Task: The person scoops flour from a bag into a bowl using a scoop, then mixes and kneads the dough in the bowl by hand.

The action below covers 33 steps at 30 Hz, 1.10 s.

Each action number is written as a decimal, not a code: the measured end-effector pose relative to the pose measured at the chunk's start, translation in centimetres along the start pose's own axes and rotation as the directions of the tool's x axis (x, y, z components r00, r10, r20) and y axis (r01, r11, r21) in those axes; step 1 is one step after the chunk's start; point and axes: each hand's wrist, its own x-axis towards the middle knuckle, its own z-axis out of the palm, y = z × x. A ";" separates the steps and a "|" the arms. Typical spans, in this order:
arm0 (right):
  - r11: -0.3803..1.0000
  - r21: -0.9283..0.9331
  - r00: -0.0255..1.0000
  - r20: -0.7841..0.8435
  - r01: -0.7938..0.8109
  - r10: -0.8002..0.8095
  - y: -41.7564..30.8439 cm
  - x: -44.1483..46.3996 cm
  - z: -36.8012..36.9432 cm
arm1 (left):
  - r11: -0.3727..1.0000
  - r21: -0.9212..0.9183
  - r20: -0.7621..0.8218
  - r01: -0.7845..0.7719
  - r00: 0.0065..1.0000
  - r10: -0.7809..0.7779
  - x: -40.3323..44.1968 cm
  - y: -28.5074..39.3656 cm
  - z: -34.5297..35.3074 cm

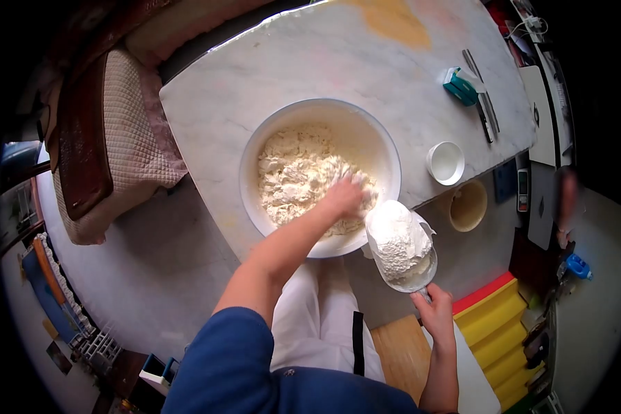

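Note:
A large white bowl stands on the marble table and holds crumbly, pale, flour-like dough. My left hand reaches into the right part of this mixture; its fingers are blurred and partly covered, so their closure is unclear. Just outside the bowl's lower right rim, my right hand is closed on the handle of a scoop. White flour is heaped in the scoop, which is held beside the table edge.
On the table are a small white bowl, a teal packet and dark, stick-like utensils. A round container sits below the right edge. Left of the table is a quilted seat; yellow steps stand at lower right.

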 end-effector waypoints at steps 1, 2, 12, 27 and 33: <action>1.000 -0.004 1.000 0.001 -0.009 0.009 0.0 0.0 -0.1 | 0.999 -0.038 -0.019 0.008 1.000 -0.009 -1.2 0.4 0.8; 1.000 -0.001 1.000 0.000 -0.012 0.012 0.1 0.0 -0.2 | 0.997 -0.076 -0.039 0.015 0.999 -0.018 -2.3 0.7 1.2; 0.999 0.040 1.000 0.006 -0.014 0.014 0.7 -0.2 -0.2 | 0.991 0.131 -0.281 -0.037 0.957 0.073 -11.1 -4.6 -0.9; 0.999 0.043 1.000 0.015 0.009 -0.009 1.6 0.3 -0.1 | 0.900 -0.102 -0.340 0.424 0.835 -0.432 3.7 -7.2 -3.1; 0.999 0.001 0.999 0.026 -0.039 0.039 1.6 0.3 -0.4 | 0.989 0.063 -0.104 0.135 0.986 -0.128 3.8 -0.2 -1.5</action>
